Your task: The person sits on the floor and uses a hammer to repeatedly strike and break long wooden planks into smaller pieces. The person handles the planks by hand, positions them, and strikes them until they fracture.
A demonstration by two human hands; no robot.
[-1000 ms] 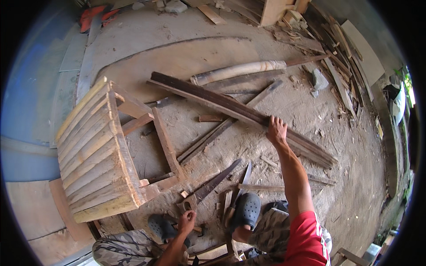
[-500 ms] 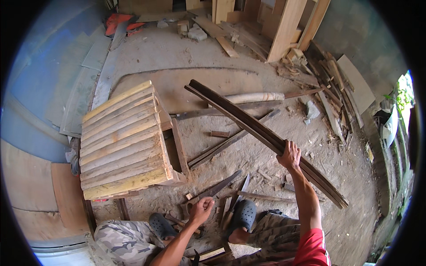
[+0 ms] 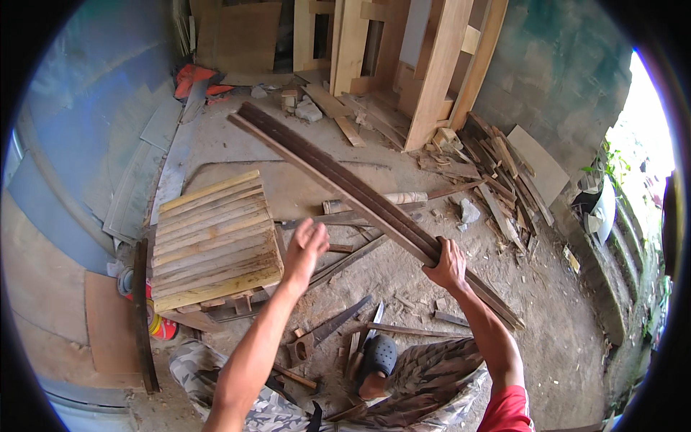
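The right hand clamps its fingers on dark wood over the floor. The left hand has loose fingers, apart. The red can has print too small to read. A crate and saw are near.

Left hand blurred, red sleeve cut by lower edge, pale pole partly behind dark timber

- left hand: up in mid-air, fingers loosely spread, a bit blurry tbh;
- left forearm: bare, slanting up and rightward from the bottom edge;
- right hand: curled into a proper firm grip, knuckles up;
- right forearm: bare too, angling up and leftward from lower right; both hands well apart, roughly level in view
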